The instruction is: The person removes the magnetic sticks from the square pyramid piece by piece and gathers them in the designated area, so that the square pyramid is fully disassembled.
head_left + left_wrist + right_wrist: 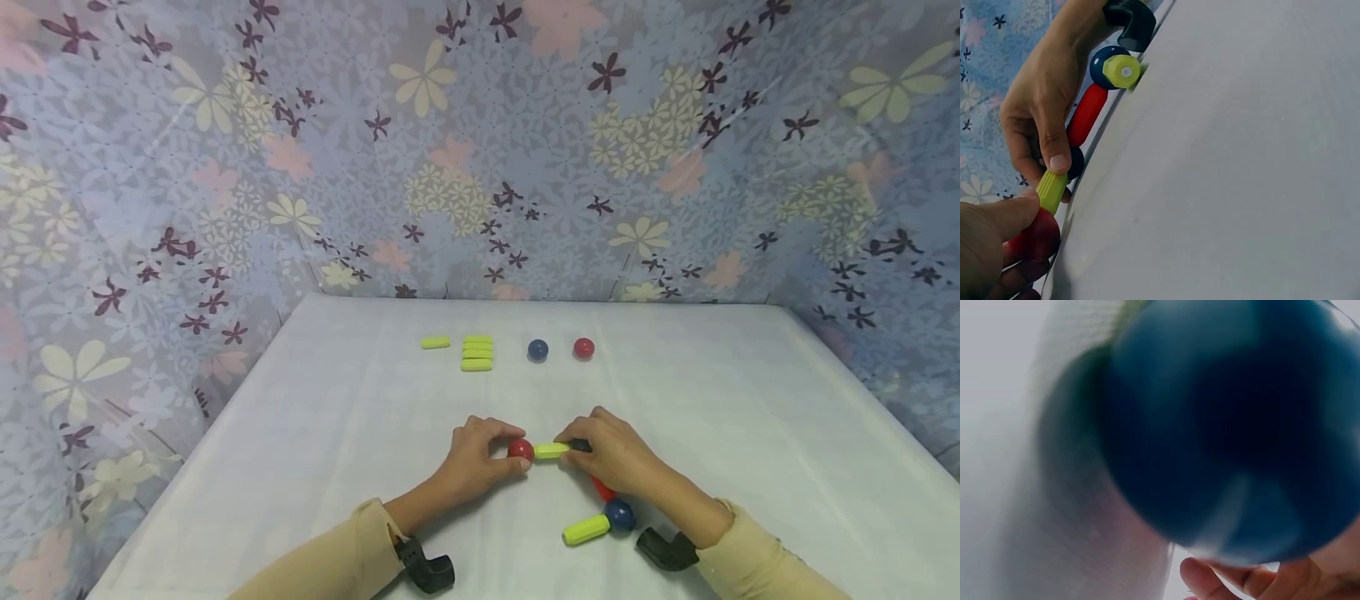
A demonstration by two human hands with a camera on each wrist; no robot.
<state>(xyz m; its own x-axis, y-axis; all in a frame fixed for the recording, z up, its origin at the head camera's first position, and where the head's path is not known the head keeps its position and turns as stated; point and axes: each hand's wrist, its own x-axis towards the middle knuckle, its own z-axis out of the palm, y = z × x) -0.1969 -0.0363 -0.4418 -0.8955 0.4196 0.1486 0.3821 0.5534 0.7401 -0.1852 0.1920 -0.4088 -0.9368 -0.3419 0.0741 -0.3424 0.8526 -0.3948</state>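
My left hand holds a red ball between thumb and fingers. A yellow-green stick joins that ball to a dark blue ball, partly hidden by my right hand. The right fingers grip around this blue ball, their tips reaching the stick's end. From there a red stick runs to another blue ball, which carries a second yellow-green stick pointing left. In the right wrist view a blue ball fills most of the picture, with fingertips below it.
Toward the back of the white-covered table lie a single yellow-green stick and a row of several such sticks. A loose blue ball and a red ball are to their right. Flowered cloth hangs behind.
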